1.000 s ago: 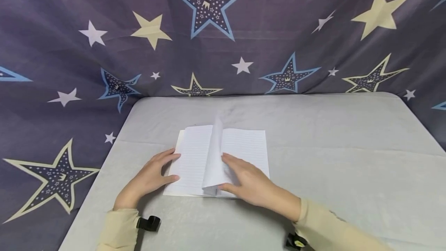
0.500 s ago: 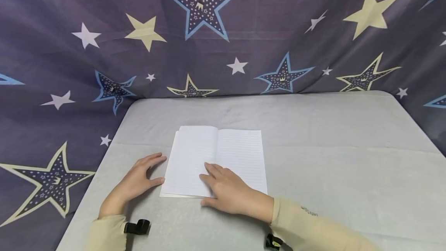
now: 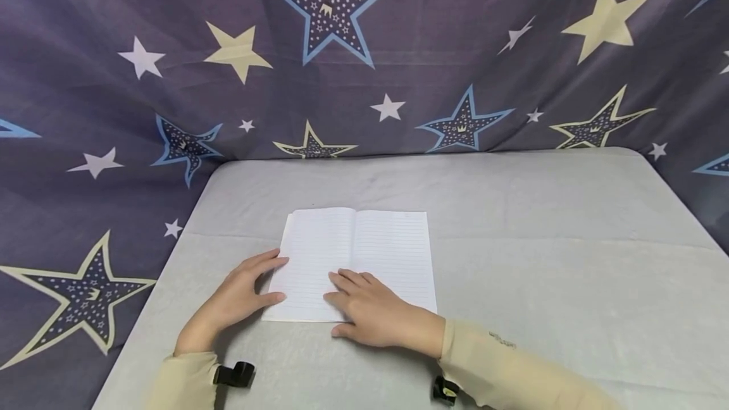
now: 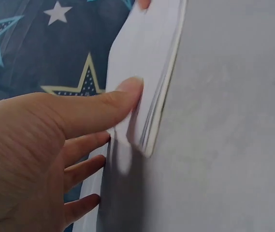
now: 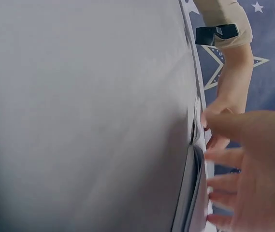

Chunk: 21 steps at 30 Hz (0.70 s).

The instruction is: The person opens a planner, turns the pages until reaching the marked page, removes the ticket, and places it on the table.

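An open notebook (image 3: 394,252) with white ruled pages lies flat on the cloth-covered table. My left hand (image 3: 236,296) is at its left edge, with thumb and fingertips spread apart on the page margin. In the left wrist view the thumb (image 4: 127,92) touches the page near the corner, and the stacked page edges (image 4: 157,113) show beside it. My right hand (image 3: 380,314) rests on the lower part of the left page near the fold, fingers extended, covering a bit of both pages. The right wrist view shows the notebook's edge (image 5: 190,191) beneath those fingers.
Light grey cloth covers the table (image 3: 541,283) and reaches past the notebook on every side. A dark star-patterned curtain (image 3: 421,37) hangs along the back and left. Black wrist devices (image 3: 235,374) sit at both beige sleeves (image 3: 512,366).
A raised leaf under the right hand has gone over and now lies flat on the left side. The left hand drew back from the edge, then came in again onto the page.
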Motion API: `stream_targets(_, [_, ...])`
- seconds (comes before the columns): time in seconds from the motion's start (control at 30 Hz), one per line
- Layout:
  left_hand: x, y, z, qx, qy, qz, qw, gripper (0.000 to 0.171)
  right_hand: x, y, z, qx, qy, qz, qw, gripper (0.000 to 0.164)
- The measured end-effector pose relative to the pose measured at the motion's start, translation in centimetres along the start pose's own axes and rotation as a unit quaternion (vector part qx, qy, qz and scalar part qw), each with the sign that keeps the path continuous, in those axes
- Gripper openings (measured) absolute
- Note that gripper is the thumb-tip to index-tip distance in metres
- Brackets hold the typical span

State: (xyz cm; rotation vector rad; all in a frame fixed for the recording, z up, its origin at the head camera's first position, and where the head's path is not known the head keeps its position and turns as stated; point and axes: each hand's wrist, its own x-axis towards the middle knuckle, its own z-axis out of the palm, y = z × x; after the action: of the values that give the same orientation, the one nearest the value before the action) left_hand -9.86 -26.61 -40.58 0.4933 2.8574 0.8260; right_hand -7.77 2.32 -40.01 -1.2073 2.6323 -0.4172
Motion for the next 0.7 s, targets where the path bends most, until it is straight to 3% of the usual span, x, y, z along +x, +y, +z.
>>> stream_targets(0.1, [0.1, 0.3, 0.2, 0.026, 0.001, 0.007, 0.9996, 0.066, -0.6, 0.6, -0.4, 0.031, 0.018, -0.015, 0.999, 0.052])
stream_targets(0.27, [0.1, 0.5, 0.2, 0.027, -0.003, 0.010, 0.9996, 0.067, -2.6, 2.7, -1.1, 0.073, 0.078, -0.021, 0.994, 0.044])
stream_targets(0.43, [0.2, 0.4, 0.2, 0.024, -0.007, 0.010, 0.9996, 0.067, -5.3, 6.1, -1.8, 0.084, 0.124, -0.005, 0.989, 0.051])
stream_targets(0.7, [0.1, 0.2, 0.3, 0.026, -0.006, 0.009, 0.9996, 0.066, -8.8, 9.7, -1.7, 0.077, 0.098, 0.040, 0.991, 0.079])
